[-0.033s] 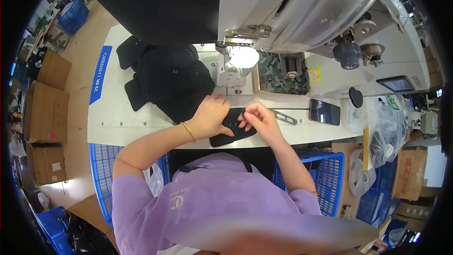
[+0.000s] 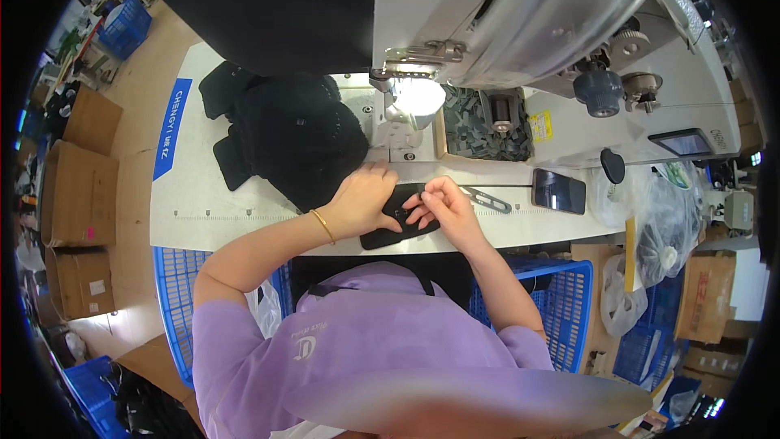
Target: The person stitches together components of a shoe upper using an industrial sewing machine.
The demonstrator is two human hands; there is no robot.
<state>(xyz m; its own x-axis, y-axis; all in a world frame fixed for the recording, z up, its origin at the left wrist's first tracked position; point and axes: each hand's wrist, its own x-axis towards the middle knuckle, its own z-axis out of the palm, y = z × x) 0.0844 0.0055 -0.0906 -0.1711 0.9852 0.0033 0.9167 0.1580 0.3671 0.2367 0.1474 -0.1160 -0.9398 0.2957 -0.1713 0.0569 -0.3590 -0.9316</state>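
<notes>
A small black fabric piece (image 2: 382, 239) lies at the table's front edge, under both my hands. My left hand (image 2: 364, 199), with a gold bangle at the wrist, rests on it, thumb stretched across its surface and fingers reaching toward the sewing machine. My right hand (image 2: 445, 210) is at the piece's right side; thumb and forefinger are pinched on something small and dark that I cannot make out, while the other fingers touch the fabric. A larger heap of black fabric (image 2: 301, 130) sits left of my left hand, touching or close to it.
The sewing machine (image 2: 691, 126) stands ahead, its lamp lit. Beside its bed is a box of small grey pieces (image 2: 467, 126). Flat metal scissors-like tool (image 2: 489, 201) and a phone (image 2: 559, 193) lie to the right. Blue baskets (image 2: 573, 301) flank my lap.
My right fingers have shifted slightly left over the black fabric piece, with the lower ones reaching further across it. My left hand stays in nearly the same place.
</notes>
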